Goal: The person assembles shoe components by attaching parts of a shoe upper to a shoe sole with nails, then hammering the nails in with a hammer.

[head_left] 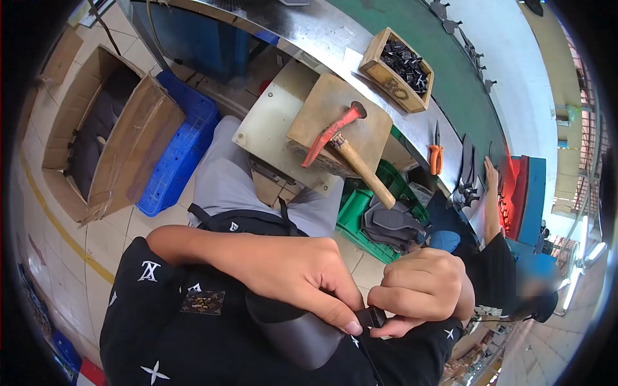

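Note:
Close to my chest, my left hand (302, 270) is closed on a smooth dark grey curved piece (306, 338), thumb pressed along its edge. My right hand (421, 289) pinches a small black plastic clip (371, 316) at the end of that piece. Both hands meet there, and the fingers hide part of the clip. Beyond them a hammer (364, 168) with a red-painted head and wooden handle lies on a thick wooden block (380, 125). That block rests on a pale board (273, 109) over my knees.
A wooden box (380, 71) of small black clips stands on the metal bench, with orange-handled pliers (436, 157) nearby. Dark grey pieces fill a green crate (367, 235) and a cardboard carton (151, 138). A blue crate (174, 161) stands left. A co-worker's arm (492, 202) reaches along the bench.

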The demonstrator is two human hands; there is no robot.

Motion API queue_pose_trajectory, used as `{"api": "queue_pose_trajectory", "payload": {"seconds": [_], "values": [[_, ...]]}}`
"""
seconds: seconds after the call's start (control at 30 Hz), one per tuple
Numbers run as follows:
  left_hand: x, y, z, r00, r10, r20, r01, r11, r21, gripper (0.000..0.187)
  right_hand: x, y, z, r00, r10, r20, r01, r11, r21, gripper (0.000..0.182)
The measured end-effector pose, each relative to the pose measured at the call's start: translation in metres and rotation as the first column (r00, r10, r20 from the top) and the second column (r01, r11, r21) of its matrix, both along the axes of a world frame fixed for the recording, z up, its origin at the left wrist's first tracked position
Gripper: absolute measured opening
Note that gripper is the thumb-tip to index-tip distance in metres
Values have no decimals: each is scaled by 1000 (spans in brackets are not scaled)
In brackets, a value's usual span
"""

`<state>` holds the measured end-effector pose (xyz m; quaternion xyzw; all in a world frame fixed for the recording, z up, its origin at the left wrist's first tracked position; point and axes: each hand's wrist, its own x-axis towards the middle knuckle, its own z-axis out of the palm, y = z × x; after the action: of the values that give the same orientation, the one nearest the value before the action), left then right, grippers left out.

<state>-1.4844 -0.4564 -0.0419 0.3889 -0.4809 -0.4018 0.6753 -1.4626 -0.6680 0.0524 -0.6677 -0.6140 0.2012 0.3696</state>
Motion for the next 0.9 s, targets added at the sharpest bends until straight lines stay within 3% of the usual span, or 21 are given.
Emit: {"api": "queue_pose_trajectory", "payload": {"seconds": [0.2, 0.33, 0.47, 0.5, 0.6, 0.73, 0.77, 0.8, 0.87, 0.9], "values": [[-2, 10, 0, 997, 49, 58, -49, 999, -4, 27, -3, 2, -8, 995, -7, -97, 7, 1000, -5, 40], [-1, 11, -3, 999, 40, -28, -40, 999, 21, 27, -3, 4, -26, 994, -42, -106, 48, 997, 64, 37], [-8, 1, -12, 987, -42, -152, 39, 999, -18, 28, -2, -2, -28, 981, 64, -183, -60, 998, 31, 35], [-8, 0, -12, 980, -71, -186, 67, 997, -28, 28, -5, -3, -31, 966, 16, -258, -7, 999, 38, 28], [-9, 2, -13, 992, -14, -126, 16, 1000, 13, 27, -4, -2, -41, 959, 32, -283, -2, 994, 105, 32], [-16, 6, -17, 969, 222, -105, -207, 968, 143, 29, 12, -10, -45, 959, 31, -280, -55, 996, -77, 42], [-18, 8, -18, 948, 296, -119, -275, 946, 170, 34, 16, -14, -48, 936, -47, -349, 7, 994, -113, 55], [-21, 9, -18, 921, 367, -131, -338, 920, 197, 41, 16, -21, -53, 940, -159, -302, 117, 981, -153, 68], [-25, 11, -14, 871, 474, -129, -439, 869, 228, 42, 3, -25, -70, 807, -421, -414, 426, 901, -86, 72], [-27, 10, -14, 847, 519, -116, -485, 843, 234, 42, -4, -26, -80, 776, -433, -458, 487, 873, 0, 71]]}}
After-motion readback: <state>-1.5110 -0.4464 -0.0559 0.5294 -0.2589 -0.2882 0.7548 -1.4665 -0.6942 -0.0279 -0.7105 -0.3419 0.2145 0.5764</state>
